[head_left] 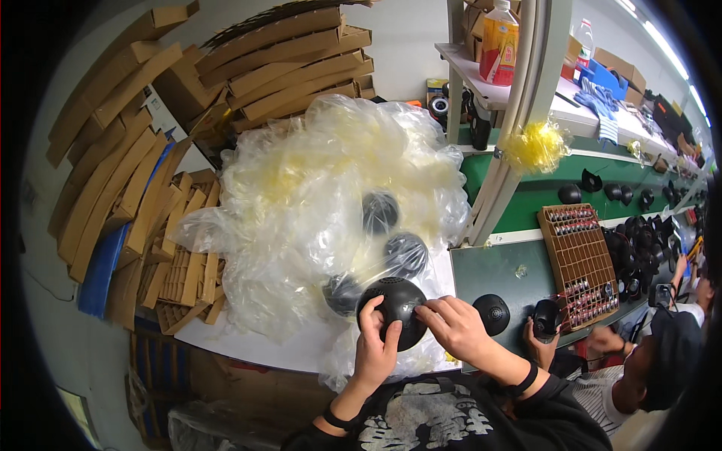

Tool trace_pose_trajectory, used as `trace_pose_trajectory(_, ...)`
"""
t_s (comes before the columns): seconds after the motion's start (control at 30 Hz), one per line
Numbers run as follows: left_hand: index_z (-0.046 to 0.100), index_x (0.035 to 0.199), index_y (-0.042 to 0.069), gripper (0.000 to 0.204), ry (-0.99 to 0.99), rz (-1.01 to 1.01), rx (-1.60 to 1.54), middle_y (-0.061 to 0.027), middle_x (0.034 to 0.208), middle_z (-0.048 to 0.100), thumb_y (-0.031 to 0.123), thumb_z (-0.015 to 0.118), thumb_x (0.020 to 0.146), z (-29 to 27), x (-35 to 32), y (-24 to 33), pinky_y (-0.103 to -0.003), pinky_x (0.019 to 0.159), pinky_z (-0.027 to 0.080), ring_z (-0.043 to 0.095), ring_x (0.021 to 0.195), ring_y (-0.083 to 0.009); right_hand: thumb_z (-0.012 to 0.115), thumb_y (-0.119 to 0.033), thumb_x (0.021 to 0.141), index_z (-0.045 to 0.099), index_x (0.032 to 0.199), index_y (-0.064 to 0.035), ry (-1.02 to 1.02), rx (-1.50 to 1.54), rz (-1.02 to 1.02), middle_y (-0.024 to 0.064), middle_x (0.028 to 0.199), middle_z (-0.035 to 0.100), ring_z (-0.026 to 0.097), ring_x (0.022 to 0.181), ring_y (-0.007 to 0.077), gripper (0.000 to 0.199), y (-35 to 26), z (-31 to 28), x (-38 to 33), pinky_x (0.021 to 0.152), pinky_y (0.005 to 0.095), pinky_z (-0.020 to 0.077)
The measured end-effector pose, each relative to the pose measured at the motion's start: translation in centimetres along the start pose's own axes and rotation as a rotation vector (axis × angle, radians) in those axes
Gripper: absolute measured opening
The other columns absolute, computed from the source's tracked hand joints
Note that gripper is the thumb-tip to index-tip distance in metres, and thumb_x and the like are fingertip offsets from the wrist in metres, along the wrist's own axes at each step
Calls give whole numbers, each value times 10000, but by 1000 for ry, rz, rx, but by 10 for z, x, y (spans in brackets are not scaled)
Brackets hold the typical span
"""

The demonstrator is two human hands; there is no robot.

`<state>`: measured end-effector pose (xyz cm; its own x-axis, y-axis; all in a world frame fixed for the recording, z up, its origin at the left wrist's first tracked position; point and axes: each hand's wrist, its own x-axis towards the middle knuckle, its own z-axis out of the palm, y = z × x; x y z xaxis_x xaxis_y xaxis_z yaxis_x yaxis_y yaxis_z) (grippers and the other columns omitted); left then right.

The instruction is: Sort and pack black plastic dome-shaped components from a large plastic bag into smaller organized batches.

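My left hand (376, 351) grips a round black plastic shell (400, 295) with small grille holes near its top, the thumb and fingers around its left side and front. On the shell's right side, the fingers of my right hand (456, 328) are pinched together. Whether something small is between those fingertips I cannot make out. Just beyond the shell, three similar black shells (407, 254) lie among clear plastic bags, partly covered by the film. To the right of my right hand, a black dome with grille holes (492, 314) rests on the green work surface.
A large heap of clear and yellowish plastic bags (301, 203) covers the white table (259, 342). Cardboard trays (135, 203) are stacked at left. At right stand a divided cardboard tray (575, 263), many black parts (639, 248), and a co-worker's hand (540, 344) holding a black part.
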<state>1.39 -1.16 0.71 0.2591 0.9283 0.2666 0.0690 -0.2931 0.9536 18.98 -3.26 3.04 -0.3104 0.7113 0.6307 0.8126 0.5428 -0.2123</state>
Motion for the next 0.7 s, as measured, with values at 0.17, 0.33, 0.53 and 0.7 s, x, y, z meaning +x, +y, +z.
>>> trace_pose_trajectory(0.17,341,1303,-8,465,-31,27,167,-117,844,540,106,570,915,-7,-2,-2,-307,733,433,528,752,-194,656,-83,732,613,975,-19,-103,-61,-31,66,887,590,585,755,180,254,-2,-1,1,624,285,480)
trace_pose_trajectory(0.33,364,1292,-8,480,-5,41,100,-126,833,528,124,603,897,-2,-1,4,-319,733,431,522,750,-209,643,-4,766,573,830,-6,122,531,459,90,692,564,581,551,207,95,1,17,3,521,314,486)
trace_pose_trajectory(0.53,366,1288,-7,465,2,76,99,-108,811,529,120,595,904,-3,-2,4,-308,695,439,516,703,-195,693,-141,791,537,778,-25,32,407,357,69,680,516,565,558,211,195,-3,5,10,497,332,454)
trace_pose_trajectory(0.7,383,1270,-1,409,65,-29,-26,-45,712,518,95,563,915,-4,-1,-2,-241,610,407,485,643,-117,693,-190,783,452,675,-71,-32,106,54,57,640,460,540,542,205,290,6,13,11,446,321,420)
